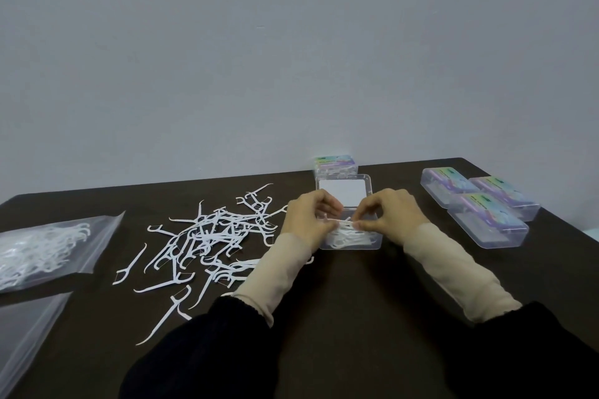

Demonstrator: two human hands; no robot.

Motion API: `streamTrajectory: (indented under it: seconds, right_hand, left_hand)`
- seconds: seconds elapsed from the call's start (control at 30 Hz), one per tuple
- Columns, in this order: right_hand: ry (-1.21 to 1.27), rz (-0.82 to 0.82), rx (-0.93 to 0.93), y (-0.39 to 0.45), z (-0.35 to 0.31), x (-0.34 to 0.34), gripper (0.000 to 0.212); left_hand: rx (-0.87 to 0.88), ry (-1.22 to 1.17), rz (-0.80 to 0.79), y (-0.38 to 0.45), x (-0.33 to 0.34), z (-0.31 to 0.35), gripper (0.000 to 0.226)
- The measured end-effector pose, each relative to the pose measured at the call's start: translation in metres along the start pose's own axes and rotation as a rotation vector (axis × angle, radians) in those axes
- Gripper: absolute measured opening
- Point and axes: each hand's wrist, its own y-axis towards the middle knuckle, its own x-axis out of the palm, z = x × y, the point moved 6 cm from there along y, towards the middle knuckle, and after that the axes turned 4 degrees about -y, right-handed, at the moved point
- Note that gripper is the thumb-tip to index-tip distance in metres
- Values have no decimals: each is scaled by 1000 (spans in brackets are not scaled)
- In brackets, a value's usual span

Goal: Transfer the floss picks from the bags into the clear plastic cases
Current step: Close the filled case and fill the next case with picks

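An open clear plastic case (pixel 372 244) lies mid-table with its lid (pixel 343 193) folded back toward the wall. White floss picks lie inside its tray. Both hands hover over the tray. My left hand (pixel 308 215) and my right hand (pixel 393 214) pinch a floss pick (pixel 340 221) between them, just above the tray. A loose pile of floss picks (pixel 210 236) is spread on the table left of the case. A clear zip bag (pixel 48 249) with more picks lies at the far left.
Three shut cases with coloured labels (pixel 479 204) sit at the right, and another (pixel 335 163) stands behind the open lid by the wall. A flat clear bag (pixel 29 330) lies at the lower left. The dark table's (pixel 356 285) right edge runs close past the cases.
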Motion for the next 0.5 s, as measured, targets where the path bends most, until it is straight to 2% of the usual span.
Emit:
streamTrajectory:
  seconds: [0.27,0.4,0.43,0.5]
  right_hand:
    - [44,8,-37,0,-1,1,13]
    - [85,-34,-130,-6,-10,4,19]
    - [75,-62,-146,-7,-12,7,19]
    - [20,-103,-161,-10,-16,12,19]
  left_hand:
    - [34,-10,-115,-5,6,-2,31]
    - [6,-99,-77,-5,0,0,12]
    - [2,-109,-63,-4,-3,0,12]
    - [-10,-104,-48,-3,-10,-2,26]
